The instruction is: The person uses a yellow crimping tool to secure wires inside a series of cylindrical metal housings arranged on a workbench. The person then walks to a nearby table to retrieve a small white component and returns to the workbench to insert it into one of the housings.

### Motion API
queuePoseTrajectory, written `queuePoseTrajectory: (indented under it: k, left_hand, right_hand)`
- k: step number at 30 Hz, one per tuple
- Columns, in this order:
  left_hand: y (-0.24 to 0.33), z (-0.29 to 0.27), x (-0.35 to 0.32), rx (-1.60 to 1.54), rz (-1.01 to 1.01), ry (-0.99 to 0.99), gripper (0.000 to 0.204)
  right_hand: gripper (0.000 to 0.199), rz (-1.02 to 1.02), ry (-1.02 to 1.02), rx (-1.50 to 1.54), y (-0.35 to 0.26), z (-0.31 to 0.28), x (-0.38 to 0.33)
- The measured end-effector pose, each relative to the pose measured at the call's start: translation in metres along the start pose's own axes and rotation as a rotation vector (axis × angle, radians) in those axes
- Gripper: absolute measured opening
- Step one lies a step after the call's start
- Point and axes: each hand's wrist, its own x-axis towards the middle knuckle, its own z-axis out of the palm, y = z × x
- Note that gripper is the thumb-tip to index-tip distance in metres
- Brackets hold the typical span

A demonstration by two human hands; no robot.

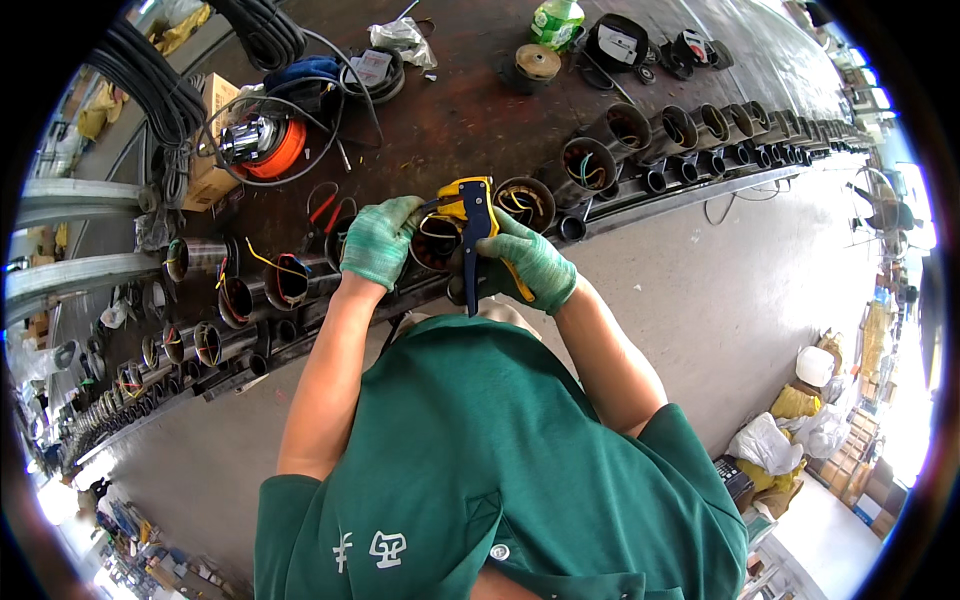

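Observation:
In a green work glove, my right hand (535,265) grips a blue and yellow wire stripper (473,225), its handles pointing down toward my body. My left hand (380,243), gloved the same way, pinches a wire (436,204) that runs into the stripper's yellow head. Just below the jaws is the open end of a metal motor tube (431,262), partly hidden by the tool. Right of it, another open tube (525,205) has yellow wires showing inside.
A long row of similar tubes, some with coloured wire ends, runs along the bench edge on both sides. Red-handled pliers (322,207), an orange and silver device (272,147), a cable spool (538,62) and a green bottle (557,24) rest on the dark bench (450,130).

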Motion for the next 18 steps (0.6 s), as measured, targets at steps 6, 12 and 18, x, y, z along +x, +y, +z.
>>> queuePoseTrajectory:
  k: [6,12,18]
  left_hand:
    - [0.003,-0.004,-0.004,-0.044,0.002,-0.004,0.02]
    - [-0.003,-0.002,-0.005,-0.059,0.049,-0.01,0.022]
    - [-0.008,0.0,-0.005,-0.02,0.079,-0.009,0.021]
  right_hand:
    - [0.061,0.101,-0.096,-0.001,-0.012,0.007,0.0]
    - [0.049,0.098,-0.012,-0.013,-0.016,0.021,-0.001]
    - [0.042,0.067,0.071,-0.131,-0.01,-0.002,0.017]
